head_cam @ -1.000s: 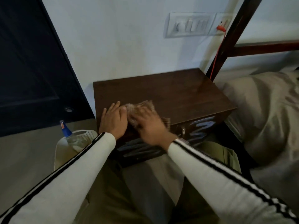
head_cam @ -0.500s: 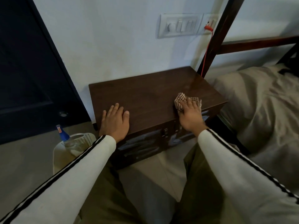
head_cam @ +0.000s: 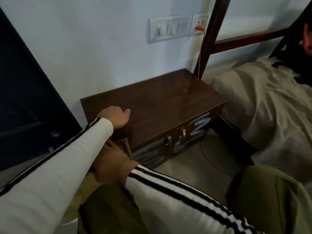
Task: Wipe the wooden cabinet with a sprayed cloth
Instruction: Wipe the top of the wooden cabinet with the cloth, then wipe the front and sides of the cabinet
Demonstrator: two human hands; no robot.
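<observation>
The bed (head_cam: 253,102) fills my view at 3 o'clock and a dark door (head_cam: 25,98) stands at 9 o'clock. The cabinet (head_cam: 160,107) sits between them against the wall, and its top shows nothing on it.

My left hand (head_cam: 114,118) rests on the top near its 9 o'clock edge. The fingers are curled under into a loose fist and the thumb lies out on the wood; it holds nothing that I can see. I judge it is there as a brace, to steady me while I lean in.

My right hand (head_cam: 109,164) crosses beneath the left sleeve and pushes the cloth (head_cam: 123,146) against the cabinet's 7 o'clock corner, low on the side face. The sleeve hides most of its fingers, so I cannot tell whether they lie flat or grip the fabric. Crossing under looks like the only way to reach that side from here.

An orange cable (head_cam: 200,53) hangs at 1 o'clock, well apart from the cloth.
</observation>
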